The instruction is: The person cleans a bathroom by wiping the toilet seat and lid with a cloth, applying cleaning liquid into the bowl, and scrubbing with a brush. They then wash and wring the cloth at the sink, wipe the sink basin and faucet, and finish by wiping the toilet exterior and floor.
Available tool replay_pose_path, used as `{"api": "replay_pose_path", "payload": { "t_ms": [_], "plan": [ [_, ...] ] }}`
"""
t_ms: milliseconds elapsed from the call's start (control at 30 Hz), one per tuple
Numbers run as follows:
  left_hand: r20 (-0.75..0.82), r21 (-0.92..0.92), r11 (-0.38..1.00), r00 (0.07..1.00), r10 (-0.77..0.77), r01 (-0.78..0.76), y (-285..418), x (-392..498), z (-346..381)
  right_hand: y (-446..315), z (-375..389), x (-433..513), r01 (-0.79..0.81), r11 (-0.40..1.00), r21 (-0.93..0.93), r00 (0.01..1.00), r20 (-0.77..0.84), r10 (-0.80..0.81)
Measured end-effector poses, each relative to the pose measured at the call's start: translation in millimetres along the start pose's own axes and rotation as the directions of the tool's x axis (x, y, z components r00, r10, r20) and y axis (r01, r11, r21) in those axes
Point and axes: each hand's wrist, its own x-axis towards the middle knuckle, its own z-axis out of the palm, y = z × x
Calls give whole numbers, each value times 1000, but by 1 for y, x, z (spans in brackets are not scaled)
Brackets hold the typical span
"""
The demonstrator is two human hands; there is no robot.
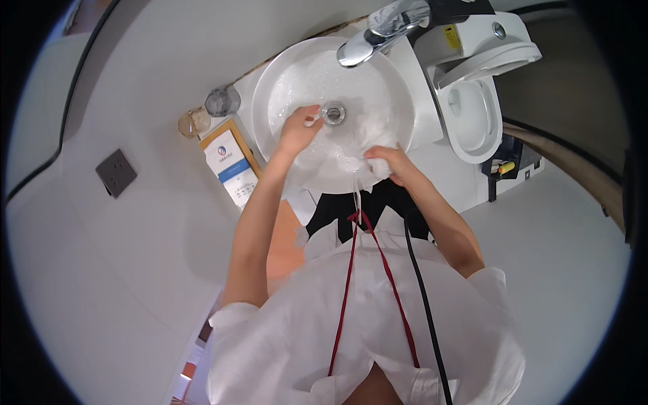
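Observation:
Before me is a round white ceramic washbasin (271,55) with water on its inner surface. My left hand (301,130) is inside it, thumb and fingers apart beside the chrome drain fitting (333,114). Whether a fingertip touches the fitting is hard to tell. My right hand (397,163), at the basin's near right side, grips a bunched wet white cloth (379,167). Part of the cloth (377,134) spreads over the basin's inner wall. A chrome faucet (357,49) reaches over the far rim.
Two glass tumblers, one grey (223,100) and one amber (194,123), stand left of the basin near a printed card on a wooden board (248,147). To the right is a toilet (473,119) with its lid raised. A wall socket (116,173) is at left.

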Motion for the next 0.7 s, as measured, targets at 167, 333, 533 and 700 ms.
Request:
{"api": "replay_pose_path", "payload": {
  "t_ms": [167, 333, 533, 700],
  "plan": [
    [-202, 433, 889, 945, 256, -148, -2, 11, 48, -8, -8, -24, 104, 994, 17, 992, -75, -103],
    [-255, 402, 908, 938, 233, -116, -9, 21, 62, 3, -12, -28, 80, 996, 47, 994, -74, -76],
    [-264, 311, 946, 949, 174, -87, -8, 18, 60, 8, -12, -26, 47, 993, 110, 995, -92, -37],
    [-74, -165, 986, 997, -19, 7, -7, 5, 50, 14, -28, -2, -17, 942, 335, 989, 145, -34]
  ]
}}
